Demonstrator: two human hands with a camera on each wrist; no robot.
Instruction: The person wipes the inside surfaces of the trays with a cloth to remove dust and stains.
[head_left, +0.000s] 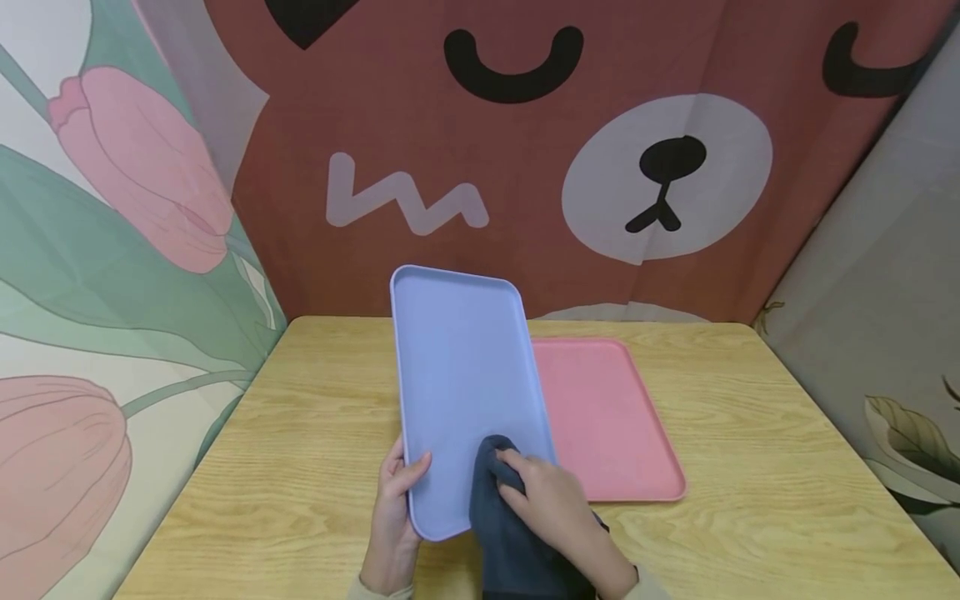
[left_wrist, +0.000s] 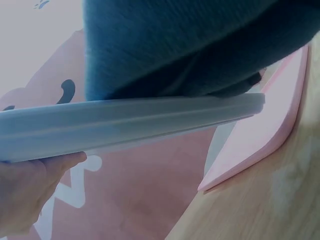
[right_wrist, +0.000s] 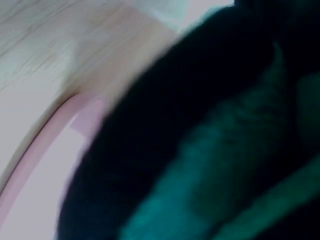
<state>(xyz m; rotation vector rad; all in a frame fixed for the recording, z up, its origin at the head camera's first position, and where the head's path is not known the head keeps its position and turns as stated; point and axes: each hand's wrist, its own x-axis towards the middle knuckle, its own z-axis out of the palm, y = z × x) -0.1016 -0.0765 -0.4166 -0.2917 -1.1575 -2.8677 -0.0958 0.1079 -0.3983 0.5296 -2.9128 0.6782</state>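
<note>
A blue rectangular tray (head_left: pixel 465 358) is held up at a tilt over the table. My left hand (head_left: pixel 395 508) grips its lower left edge, thumb on the inner face and fingers behind. In the left wrist view the tray (left_wrist: pixel 130 125) appears edge-on, with the fingers against its underside. My right hand (head_left: pixel 551 504) grips a dark grey-blue cloth (head_left: pixel 498 533) against the lower right part of the tray's face. The cloth's lower end hangs down toward me. Dark cloth (right_wrist: pixel 150 130) fills most of the right wrist view and hides the fingers.
A pink tray (head_left: pixel 607 417) lies on the wooden table (head_left: pixel 750 433), right of the blue tray and partly behind it. Behind the table hangs a brown curtain with a bear print (head_left: pixel 420 275); a floral curtain (head_left: pixel 165 333) stands at the left.
</note>
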